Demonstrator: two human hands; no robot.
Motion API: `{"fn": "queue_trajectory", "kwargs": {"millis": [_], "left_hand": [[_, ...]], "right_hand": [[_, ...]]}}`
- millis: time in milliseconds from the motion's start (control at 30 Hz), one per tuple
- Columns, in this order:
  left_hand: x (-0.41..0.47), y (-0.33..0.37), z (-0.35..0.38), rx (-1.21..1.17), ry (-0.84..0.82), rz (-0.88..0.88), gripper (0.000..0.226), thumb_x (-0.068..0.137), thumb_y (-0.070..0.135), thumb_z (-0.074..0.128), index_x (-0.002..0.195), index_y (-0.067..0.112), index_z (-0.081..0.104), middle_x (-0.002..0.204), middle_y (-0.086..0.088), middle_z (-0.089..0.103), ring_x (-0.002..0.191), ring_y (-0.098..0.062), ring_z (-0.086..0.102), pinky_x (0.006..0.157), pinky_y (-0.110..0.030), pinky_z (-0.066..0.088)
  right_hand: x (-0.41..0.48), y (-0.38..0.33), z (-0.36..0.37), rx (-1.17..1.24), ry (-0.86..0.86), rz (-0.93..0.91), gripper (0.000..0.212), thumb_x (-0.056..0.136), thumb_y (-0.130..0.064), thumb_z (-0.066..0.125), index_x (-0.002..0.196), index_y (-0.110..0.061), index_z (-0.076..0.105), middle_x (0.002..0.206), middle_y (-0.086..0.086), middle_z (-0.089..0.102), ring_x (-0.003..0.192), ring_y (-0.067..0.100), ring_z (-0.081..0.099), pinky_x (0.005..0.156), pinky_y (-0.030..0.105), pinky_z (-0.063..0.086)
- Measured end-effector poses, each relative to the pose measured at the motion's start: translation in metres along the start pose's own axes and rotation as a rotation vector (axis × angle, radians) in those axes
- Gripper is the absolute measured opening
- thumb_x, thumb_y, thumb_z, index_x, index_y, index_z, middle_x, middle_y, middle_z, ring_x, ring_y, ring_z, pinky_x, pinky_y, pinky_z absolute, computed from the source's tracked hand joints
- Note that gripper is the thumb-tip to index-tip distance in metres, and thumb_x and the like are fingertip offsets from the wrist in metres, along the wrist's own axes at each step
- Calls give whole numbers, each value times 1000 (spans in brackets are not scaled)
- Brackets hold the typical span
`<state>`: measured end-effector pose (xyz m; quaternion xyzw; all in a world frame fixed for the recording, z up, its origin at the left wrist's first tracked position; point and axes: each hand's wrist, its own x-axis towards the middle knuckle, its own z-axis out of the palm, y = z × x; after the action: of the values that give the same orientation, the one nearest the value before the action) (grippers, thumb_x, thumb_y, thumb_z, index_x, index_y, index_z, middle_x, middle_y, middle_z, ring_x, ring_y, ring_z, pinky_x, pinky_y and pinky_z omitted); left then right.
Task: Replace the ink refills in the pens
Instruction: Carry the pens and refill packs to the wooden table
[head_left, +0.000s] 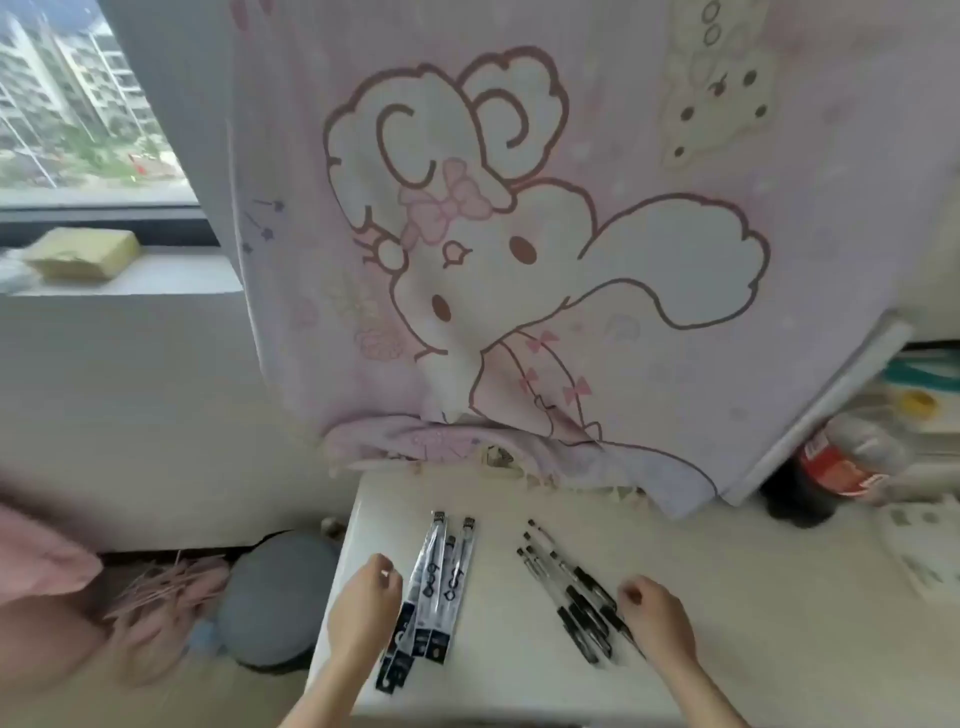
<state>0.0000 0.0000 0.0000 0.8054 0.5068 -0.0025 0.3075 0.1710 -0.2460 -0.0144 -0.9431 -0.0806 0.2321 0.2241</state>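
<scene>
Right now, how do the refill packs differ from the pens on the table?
1. The refill packs are sealed in flat wrappers with black card ends; the pens lie bare, with clear barrels and black grips.
2. The packs overlap in a pile by the left hand; the pens lie loosely side by side by the right hand.
3. The packs' far ends slant right, the pens' left.
Shared: both lie flat on the white table.
</scene>
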Motion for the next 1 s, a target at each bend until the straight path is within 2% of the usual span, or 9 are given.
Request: {"fn": "queue_trajectory", "kwargs": {"millis": [67, 167, 367, 500, 700, 767, 833, 1000], "left_hand": [[2, 10, 13, 83, -7, 53, 25, 92, 26, 38, 112, 18, 52, 108, -2, 63, 91, -20, 57, 65, -28, 41], [-3, 16, 29, 131, 14, 87, 31, 92, 27, 39, 118, 14, 49, 118, -6, 55, 104, -25, 50, 76, -34, 41], [-14, 11, 49, 146, 17, 57, 42, 88, 34, 47, 123, 11, 44, 122, -11, 49, 108, -30, 45, 82, -38, 39], [-20, 9, 61, 155, 3, 16, 58, 84, 43, 51, 130, 13, 36, 126, -10, 45, 117, -29, 38, 90, -40, 35], [-21, 13, 70, 207, -19, 15, 79, 76, 46, 60, 137, 10, 25, 125, -12, 44, 117, -31, 37, 90, -40, 34], [-20, 15, 71, 234, -32, 2, 77, 76, 40, 59, 137, 11, 24, 123, -12, 44, 114, -31, 38, 88, -39, 35], [-17, 20, 72, 245, -42, -34, 71, 77, 34, 57, 136, 10, 24, 120, -11, 45, 111, -30, 39, 86, -38, 36], [-6, 27, 70, 258, -75, -105, 35, 79, 22, 52, 109, 5, 44, 110, -13, 49, 105, -31, 43, 80, -38, 38]], "right_hand": [[6, -4, 9, -22, 27, -24, 16, 92, -17, 47, 99, -15, 61, 107, 6, 63, 100, 22, 58, 72, 26, 40], [5, -12, 21, -64, 64, -60, 30, 93, -21, 48, 120, -12, 56, 122, 7, 55, 113, 23, 47, 87, 28, 42], [4, -16, 37, -132, 74, -75, 46, 90, -38, 51, 129, -15, 48, 130, 8, 49, 120, 26, 41, 94, 36, 39], [4, -19, 44, -141, 99, -53, 52, 87, -40, 55, 130, -12, 46, 131, 12, 47, 122, 30, 39, 92, 40, 38], [-4, -25, 54, -229, 76, -85, 68, 77, -43, 65, 130, -6, 45, 125, 16, 50, 116, 34, 44, 89, 42, 40], [-2, -27, 58, -268, 74, -129, 68, 60, -33, 80, 116, 0, 57, 105, 20, 59, 97, 39, 56, 74, 44, 48], [1, -25, 63, -302, 99, -154, 66, 42, -24, 86, 99, 2, 64, 85, 20, 62, 76, 39, 60, 57, 41, 50], [7, -31, 61, -282, 65, -99, 45, 66, -19, 69, 106, 1, 59, 103, 23, 55, 98, 39, 49, 74, 42, 42]]}}
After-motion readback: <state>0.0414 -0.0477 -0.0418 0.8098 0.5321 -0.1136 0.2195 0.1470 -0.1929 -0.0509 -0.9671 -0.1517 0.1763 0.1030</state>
